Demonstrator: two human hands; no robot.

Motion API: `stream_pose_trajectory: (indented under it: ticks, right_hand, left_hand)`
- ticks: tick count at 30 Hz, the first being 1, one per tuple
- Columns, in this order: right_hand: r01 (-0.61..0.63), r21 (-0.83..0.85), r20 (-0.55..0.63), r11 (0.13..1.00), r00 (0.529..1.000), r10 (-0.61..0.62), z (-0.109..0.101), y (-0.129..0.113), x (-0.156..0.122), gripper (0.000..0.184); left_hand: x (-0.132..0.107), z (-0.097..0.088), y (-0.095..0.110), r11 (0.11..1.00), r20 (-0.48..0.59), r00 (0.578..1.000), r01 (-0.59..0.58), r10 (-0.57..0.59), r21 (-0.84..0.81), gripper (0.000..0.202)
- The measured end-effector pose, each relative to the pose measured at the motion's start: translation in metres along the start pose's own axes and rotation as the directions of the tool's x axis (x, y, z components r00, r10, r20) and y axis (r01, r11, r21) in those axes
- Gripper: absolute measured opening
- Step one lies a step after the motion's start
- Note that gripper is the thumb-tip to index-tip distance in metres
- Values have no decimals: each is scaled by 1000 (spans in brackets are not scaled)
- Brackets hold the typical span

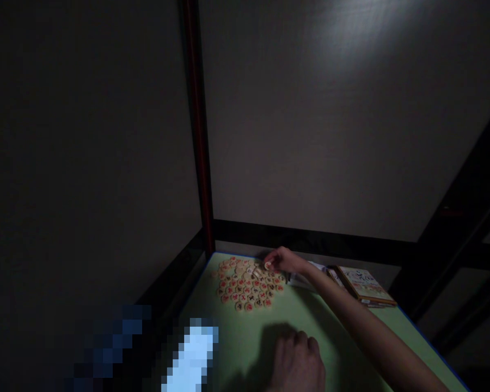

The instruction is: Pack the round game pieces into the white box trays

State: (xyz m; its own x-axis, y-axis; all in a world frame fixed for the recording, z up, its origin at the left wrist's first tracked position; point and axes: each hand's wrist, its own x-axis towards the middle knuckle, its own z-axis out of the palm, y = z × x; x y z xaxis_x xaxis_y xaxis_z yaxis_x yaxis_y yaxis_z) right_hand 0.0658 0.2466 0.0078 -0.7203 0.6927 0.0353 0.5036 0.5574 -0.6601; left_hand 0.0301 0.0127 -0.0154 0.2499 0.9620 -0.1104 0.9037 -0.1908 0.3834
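Left hand [298, 362] rests flat, holding nothing, on the green bench [245, 348]; right hand [283, 261] pinches one round pale wooden disc [268, 265] above the cluster of discs [247, 288].

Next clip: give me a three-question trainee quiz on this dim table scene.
1. True or false: the right hand pinches a round pale game piece.
2. Where does the left hand rest?
3. The flat printed box lies: A) left of the cluster of round pieces, B) right of it.

Key: 1 true. 2 Flat on the green tabletop, near edge, holding nothing. 3 B.
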Motion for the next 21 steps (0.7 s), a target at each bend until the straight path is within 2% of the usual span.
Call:
stream_pose_trajectory:
  ticks: [4, 6, 8, 11, 15, 18, 21]
  right_hand:
    - [30, 15, 40, 999, 999, -31, 22, -2, -37, 27]
    - [113, -40, -39, 993, 993, -115, 34, 1, -62, 22]
    - [125, -79, -90, 989, 987, -132, 46, 2, -84, 24]
    - [13, -128, -226, 992, 973, -42, 61, 2, -104, 24]
    - [-150, -131, -351, 980, 931, 95, 74, -2, -109, 17]
    - [-168, -112, -364, 979, 924, 117, 72, -5, -107, 25]
    - [-133, -146, -358, 980, 931, 73, 59, -12, -92, 25]
  left_hand:
    - [-2, 6, -2, 999, 14, 999, 43, -43, 5, 40]
    - [-1, 7, -6, 998, 16, 998, 65, -65, 27, 38]
    - [0, 6, -9, 997, 26, 997, 68, -69, 46, 37]
    - [1, 8, -11, 997, 17, 998, 57, -58, 58, 40]
    - [1, 13, -13, 998, -10, 999, 47, -46, 39, 41]
    - [2, 16, -14, 999, -22, 998, 51, -51, 15, 41]
    - [3, 17, -15, 998, -29, 998, 55, -55, 4, 42]
